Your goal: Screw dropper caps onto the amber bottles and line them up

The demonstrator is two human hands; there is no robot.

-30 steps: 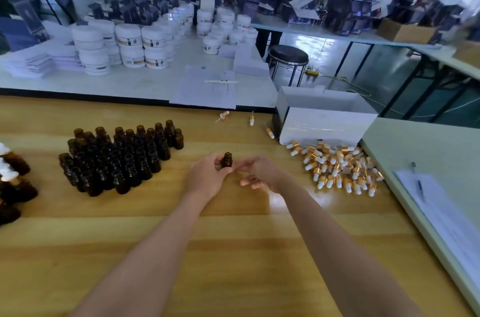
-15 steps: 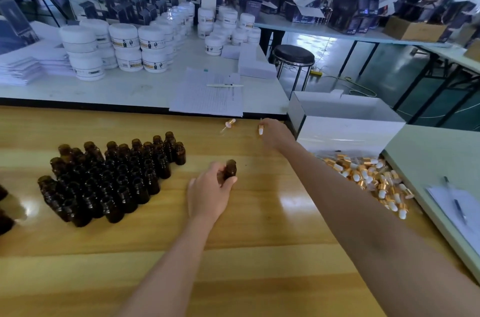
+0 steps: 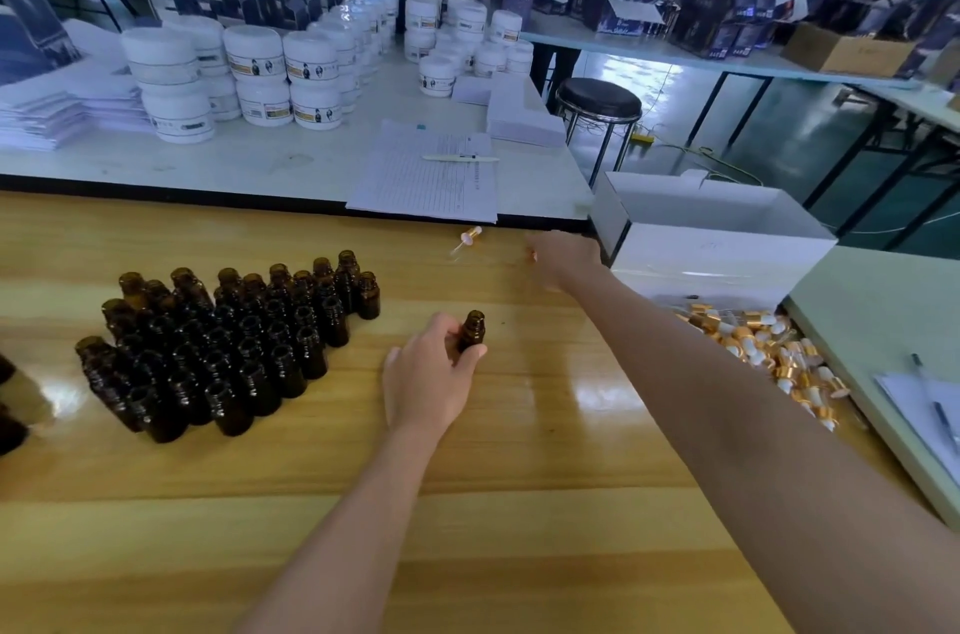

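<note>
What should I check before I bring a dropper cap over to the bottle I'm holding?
1. Amber bottle upright, gripped by left hand: ok.
2. Bottle mouth open, no cap on it: ok.
3. Right hand has a dropper cap pinched: cannot tell, the hand is blurred.
4. Spare dropper cap lies just left of the right hand: ok.
5. Wooden table bare between right hand and bottle: ok.
6. Cluster of uncapped bottles stands apart from the held bottle: ok.
</note>
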